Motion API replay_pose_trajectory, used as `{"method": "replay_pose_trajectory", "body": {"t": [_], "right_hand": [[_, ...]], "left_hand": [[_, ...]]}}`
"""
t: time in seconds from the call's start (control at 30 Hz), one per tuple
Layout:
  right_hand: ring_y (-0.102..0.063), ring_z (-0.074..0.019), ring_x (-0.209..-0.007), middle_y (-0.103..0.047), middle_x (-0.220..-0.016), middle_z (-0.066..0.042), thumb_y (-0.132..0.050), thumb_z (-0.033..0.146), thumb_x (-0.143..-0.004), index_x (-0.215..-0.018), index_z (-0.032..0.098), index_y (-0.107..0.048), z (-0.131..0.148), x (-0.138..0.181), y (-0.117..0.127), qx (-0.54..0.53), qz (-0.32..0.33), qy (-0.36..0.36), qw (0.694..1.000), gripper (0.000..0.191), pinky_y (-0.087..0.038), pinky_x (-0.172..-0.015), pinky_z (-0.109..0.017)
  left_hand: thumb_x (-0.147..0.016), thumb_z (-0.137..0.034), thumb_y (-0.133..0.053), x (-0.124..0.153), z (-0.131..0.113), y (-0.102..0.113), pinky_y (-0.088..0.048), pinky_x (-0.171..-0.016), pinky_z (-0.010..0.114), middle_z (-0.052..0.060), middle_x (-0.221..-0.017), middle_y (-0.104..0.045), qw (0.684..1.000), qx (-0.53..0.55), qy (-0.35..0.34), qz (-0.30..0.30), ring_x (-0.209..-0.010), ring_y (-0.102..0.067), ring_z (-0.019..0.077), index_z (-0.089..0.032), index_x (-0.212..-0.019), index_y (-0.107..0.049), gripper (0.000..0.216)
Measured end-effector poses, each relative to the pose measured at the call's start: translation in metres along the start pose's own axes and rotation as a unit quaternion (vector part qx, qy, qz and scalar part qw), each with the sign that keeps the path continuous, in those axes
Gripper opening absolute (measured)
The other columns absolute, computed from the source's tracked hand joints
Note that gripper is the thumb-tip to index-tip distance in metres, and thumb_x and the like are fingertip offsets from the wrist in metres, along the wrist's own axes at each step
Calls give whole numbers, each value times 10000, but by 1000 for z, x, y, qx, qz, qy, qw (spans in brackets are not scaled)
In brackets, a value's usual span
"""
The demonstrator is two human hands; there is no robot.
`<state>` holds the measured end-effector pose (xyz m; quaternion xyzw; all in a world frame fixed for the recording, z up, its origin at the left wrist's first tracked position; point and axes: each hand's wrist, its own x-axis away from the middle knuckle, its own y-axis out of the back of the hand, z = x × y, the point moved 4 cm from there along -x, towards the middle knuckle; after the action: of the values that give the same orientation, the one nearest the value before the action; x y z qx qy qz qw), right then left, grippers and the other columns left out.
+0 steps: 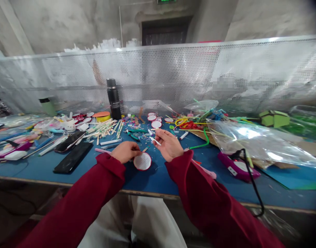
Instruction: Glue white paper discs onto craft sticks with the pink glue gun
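My left hand (pixel 125 152) pinches the edge of a round white disc (pixel 142 161) with a red rim, held just over the blue table near its front edge. To the right, my right hand (pixel 170 145) has its fingers closed on a small white stick (pixel 155 141); what kind of stick it is I cannot make out. Beyond the hands, more red-rimmed white discs (pixel 156 124) lie in a small group. Teal-handled pliers (pixel 137 131) rest a little to their left.
A black bottle (pixel 114 100) stands at the back before a perforated metal screen (pixel 170 75). Two dark phones (pixel 73 158) and many loose sticks (pixel 106 129) lie left. A purple device (pixel 238 167) with a black cable and clear plastic bags (pixel 253 137) are on the right.
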<state>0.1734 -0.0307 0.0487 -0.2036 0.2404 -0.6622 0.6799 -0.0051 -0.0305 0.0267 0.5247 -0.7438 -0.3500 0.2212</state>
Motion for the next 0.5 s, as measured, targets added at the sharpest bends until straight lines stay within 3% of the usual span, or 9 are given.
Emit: {"method": "replay_pose_trajectory", "body": {"t": [0.27, 0.5], "right_hand": [[-484, -86, -590, -540, -603, 52, -869, 335, -535, -666, 196, -607, 0, 0, 1, 14, -5, 11, 1000, 324, -419, -585, -252], [-481, -81, -592, -539, -622, 52, -864, 347, -538, -698, 201, -620, 1, -1, 2, 20, 2, 23, 1000, 327, -415, -581, -249]], "left_hand": [[-756, -424, -598, 8, -17, 1, -350, -562, 254, 21, -748, -699, 992, -123, 4, -6, -663, -594, 162, -218, -775, -724, 242], [-791, -443, -554, 8, -20, 2, -339, -566, 267, 27, -746, -705, 985, -169, 14, -23, -667, -599, 170, -234, -776, -731, 274]]}}
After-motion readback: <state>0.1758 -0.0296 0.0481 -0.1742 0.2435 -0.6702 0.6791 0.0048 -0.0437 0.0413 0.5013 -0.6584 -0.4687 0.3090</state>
